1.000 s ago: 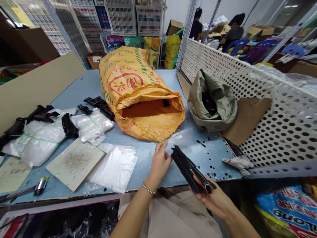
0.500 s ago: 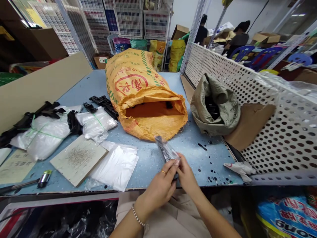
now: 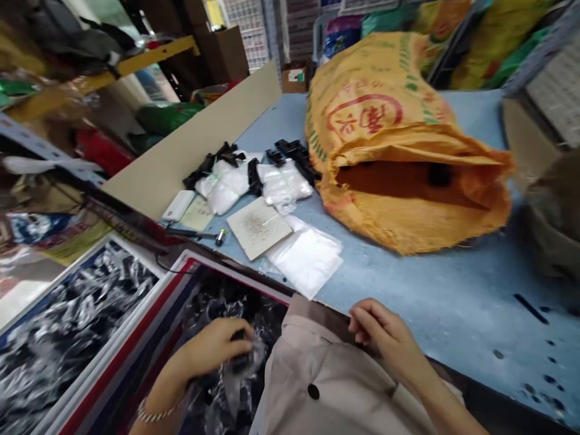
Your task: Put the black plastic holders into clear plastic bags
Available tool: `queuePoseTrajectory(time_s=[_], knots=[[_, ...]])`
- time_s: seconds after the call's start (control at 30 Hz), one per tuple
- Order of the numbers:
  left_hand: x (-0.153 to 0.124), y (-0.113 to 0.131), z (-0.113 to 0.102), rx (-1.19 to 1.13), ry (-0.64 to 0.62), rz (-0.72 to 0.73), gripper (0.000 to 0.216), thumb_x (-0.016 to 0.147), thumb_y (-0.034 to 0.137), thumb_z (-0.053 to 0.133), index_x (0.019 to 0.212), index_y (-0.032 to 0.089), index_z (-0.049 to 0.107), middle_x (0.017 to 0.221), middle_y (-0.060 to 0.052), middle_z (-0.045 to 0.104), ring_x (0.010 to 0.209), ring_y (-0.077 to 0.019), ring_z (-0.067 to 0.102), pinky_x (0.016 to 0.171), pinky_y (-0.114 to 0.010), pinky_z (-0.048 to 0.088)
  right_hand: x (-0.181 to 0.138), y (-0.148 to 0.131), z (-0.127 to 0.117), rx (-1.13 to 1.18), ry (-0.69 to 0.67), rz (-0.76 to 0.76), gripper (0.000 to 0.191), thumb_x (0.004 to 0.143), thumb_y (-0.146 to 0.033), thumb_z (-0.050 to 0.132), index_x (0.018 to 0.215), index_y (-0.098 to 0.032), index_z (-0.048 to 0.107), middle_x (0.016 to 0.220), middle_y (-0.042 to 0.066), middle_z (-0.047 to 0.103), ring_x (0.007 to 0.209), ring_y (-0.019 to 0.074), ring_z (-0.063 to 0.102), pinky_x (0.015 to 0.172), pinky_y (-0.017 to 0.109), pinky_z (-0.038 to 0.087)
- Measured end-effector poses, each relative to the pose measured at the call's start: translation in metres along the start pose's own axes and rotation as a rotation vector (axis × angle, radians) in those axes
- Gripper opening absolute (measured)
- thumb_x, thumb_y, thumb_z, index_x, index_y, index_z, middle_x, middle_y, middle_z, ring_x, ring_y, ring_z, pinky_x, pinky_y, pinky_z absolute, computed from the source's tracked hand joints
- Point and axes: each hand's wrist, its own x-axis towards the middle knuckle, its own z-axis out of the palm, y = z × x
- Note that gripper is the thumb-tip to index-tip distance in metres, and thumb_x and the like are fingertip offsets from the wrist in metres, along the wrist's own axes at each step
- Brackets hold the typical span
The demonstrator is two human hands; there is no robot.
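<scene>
My left hand (image 3: 212,349) is low at the left, over a bin of clear-bagged black parts (image 3: 226,302). Its thumb and fingers curl around a clear-bagged black part (image 3: 247,361), blurred and partly hidden by the hand. My right hand (image 3: 380,331) hovers by the table's front edge with its fingers curled together and nothing visible in them. Beyond it lies a stack of clear plastic bags (image 3: 310,257), partly beside a speckled square board (image 3: 257,226). A large orange woven sack (image 3: 362,115) lies with its mouth facing me and dark pieces inside.
Tied bundles of clear bags (image 3: 224,186) and black plastic parts (image 3: 294,154) lie at the table's left. A black-handled tool (image 3: 194,234) is near the edge. Another bin of bagged parts (image 3: 86,326) stands far left. A grey-green sack (image 3: 557,223) sits at right.
The view has turned left. My hands have separated; the left has carried the bagged black part from over the table down to the bin, while the right has let go of it.
</scene>
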Motion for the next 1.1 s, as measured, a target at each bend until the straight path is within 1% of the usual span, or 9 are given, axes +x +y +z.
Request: queuePoseTrajectory(time_s=[0.1,0.2,0.43,0.57,0.73,0.8,0.87,0.97,1.1], knots=[[0.033,-0.082,0.011,0.007,0.322,-0.313,0.014,0.068,0.013,0.062,0.079,0.018,0.068,0.091,-0.007,0.071,0.097,-0.0272,0.064,0.093,-0.036,0.043,0.015,0.014,0.002,0.065,0.053,0.083,0.037,0.085,-0.056,0.055,0.084,-0.019,0.061,0.073,0.002,0.064,0.060,0.0124,0.057,0.054,0.024,0.044],[0.068,-0.130,0.029,-0.031,0.433,-0.391,0.038,0.065,0.009,0.059,0.102,0.014,0.065,0.115,-0.013,0.065,0.113,-0.0285,0.058,0.100,-0.038,0.039,0.022,0.021,0.003,0.086,0.081,0.104,0.041,0.078,-0.060,0.061,0.082,-0.019,0.063,0.072,0.003,0.065,0.059,0.0133,0.057,0.053,0.025,0.045],[0.116,-0.125,0.080,-0.220,0.348,-0.361,0.045,0.070,0.012,0.057,0.114,0.010,0.062,0.122,-0.016,0.063,0.114,-0.0256,0.059,0.095,-0.033,0.045,0.019,0.027,-0.004,0.107,0.140,0.131,0.040,0.078,-0.058,0.064,0.086,-0.019,0.064,0.075,0.005,0.065,0.062,0.0151,0.057,0.055,0.027,0.047],[0.111,-0.086,0.086,-0.300,0.219,-0.213,0.034,0.072,0.019,0.060,0.105,0.014,0.068,0.112,-0.011,0.069,0.105,-0.0247,0.063,0.092,-0.033,0.048,0.017,0.025,-0.020,0.131,0.125,0.152,0.036,0.080,-0.055,0.063,0.086,-0.019,0.063,0.075,0.004,0.064,0.062,0.0147,0.057,0.055,0.027,0.046],[0.094,-0.001,0.053,-0.515,-0.151,0.162,0.031,0.076,0.033,0.065,0.102,0.017,0.070,0.100,-0.007,0.073,0.096,-0.0236,0.066,0.088,-0.036,0.051,0.043,0.019,-0.066,0.117,0.215,0.026,0.038,0.080,-0.054,0.061,0.090,-0.018,0.062,0.073,0.002,0.063,0.060,0.0152,0.058,0.054,0.028,0.046],[0.106,0.039,0.038,-0.596,-0.184,0.303,0.034,0.079,0.036,0.065,0.108,0.019,0.067,0.102,-0.009,0.071,0.098,-0.0239,0.066,0.089,-0.038,0.051,0.063,0.014,-0.096,0.040,0.343,-0.088,0.037,0.081,-0.052,0.059,0.096,-0.018,0.061,0.079,0.004,0.063,0.067,0.0176,0.060,0.062,0.031,0.050],[0.133,0.082,0.027,-0.565,-0.035,0.419,0.035,0.081,0.036,0.062,0.114,0.021,0.064,0.106,-0.010,0.069,0.101,-0.0239,0.065,0.090,-0.039,0.051,0.087,0.005,-0.133,-0.114,0.530,-0.229,0.037,0.083,-0.048,0.057,0.106,-0.019,0.060,0.095,0.008,0.063,0.085,0.0220,0.061,0.076,0.037,0.051],[0.195,0.146,0.012,-0.401,0.410,0.583,0.045,0.084,0.031,0.056,0.128,0.022,0.053,0.128,-0.013,0.057,0.118,-0.0254,0.055,0.098,-0.044,0.046,0.127,-0.012,-0.192,-0.471,0.824,-0.409,0.047,0.083,-0.041,0.053,0.126,-0.020,0.051,0.124,0.014,0.050,0.116,0.0295,0.049,0.098,0.045,0.042],[0.284,0.215,-0.025,-0.199,0.924,0.669,0.074,0.071,0.023,0.067,0.139,0.014,0.040,0.151,-0.018,0.029,0.142,-0.0308,0.022,0.114,-0.054,0.019,0.185,-0.045,-0.258,-0.883,1.054,-0.389,0.072,0.077,-0.030,0.060,0.143,-0.018,0.032,0.147,0.019,0.025,0.136,0.0379,0.023,0.107,0.052,0.027]])
